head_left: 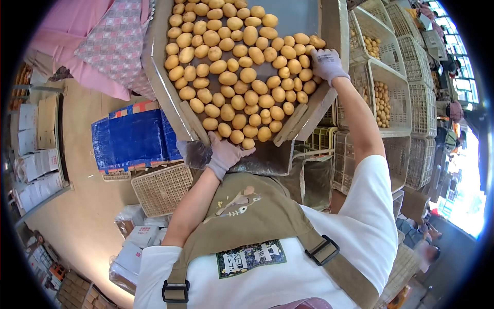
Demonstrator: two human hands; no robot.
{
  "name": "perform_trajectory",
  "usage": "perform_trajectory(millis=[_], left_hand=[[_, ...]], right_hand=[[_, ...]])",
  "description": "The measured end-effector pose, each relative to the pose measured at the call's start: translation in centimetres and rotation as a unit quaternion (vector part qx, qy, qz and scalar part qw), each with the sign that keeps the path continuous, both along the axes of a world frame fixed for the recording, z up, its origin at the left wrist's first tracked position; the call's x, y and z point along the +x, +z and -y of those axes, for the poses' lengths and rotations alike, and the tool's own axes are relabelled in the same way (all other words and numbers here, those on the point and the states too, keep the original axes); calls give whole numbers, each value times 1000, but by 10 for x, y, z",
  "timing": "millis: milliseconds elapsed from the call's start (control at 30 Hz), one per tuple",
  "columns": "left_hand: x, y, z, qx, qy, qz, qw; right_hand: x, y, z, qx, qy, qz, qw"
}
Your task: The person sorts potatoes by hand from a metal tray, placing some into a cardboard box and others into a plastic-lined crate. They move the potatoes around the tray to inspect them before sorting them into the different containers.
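Observation:
Many round yellow-brown potatoes (248,75) lie spread over a sorting tray (296,15) whose raised sides narrow toward me. My left hand (225,153), in a pale glove, is at the narrow front opening, its thumb and fingers apart, just below the nearest potatoes. At the right side of the tray my right hand (328,64), also gloved, rests beside the outermost potatoes with its fingers over the inner edge. Whether it grips one of them is hard to see. Below the opening hangs a dark, shiny chute (265,158).
Stacked plastic crates (399,98), some holding potatoes, stand at the right. A blue covered box (128,139) and an empty crate (162,190) are at the left. Pink cloth (72,41) lies at upper left. Another person (426,253) is at lower right.

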State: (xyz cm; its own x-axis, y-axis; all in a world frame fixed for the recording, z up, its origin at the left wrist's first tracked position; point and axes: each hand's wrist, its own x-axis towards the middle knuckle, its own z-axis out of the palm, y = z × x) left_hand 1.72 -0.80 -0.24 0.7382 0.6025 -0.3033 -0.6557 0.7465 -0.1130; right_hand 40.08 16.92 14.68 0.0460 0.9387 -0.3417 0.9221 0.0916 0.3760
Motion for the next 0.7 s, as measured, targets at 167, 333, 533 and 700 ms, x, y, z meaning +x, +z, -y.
perform_trajectory(millis=[167, 333, 533, 700], left_hand=[[6, 11, -3, -41, 0, -47, 998], [7, 5, -1, -46, -6, -57, 997], [3, -3, 0, -23, -4, -35, 999], [3, 2, -2, -84, -3, -44, 996]], right_hand=[[-27, 12, 13, 236, -119, -330, 906], [-46, -22, -57, 97, -70, -244, 962], [-55, 3, -89, -117, -217, -275, 929], [-35, -7, -50, -40, -278, -498, 820]])
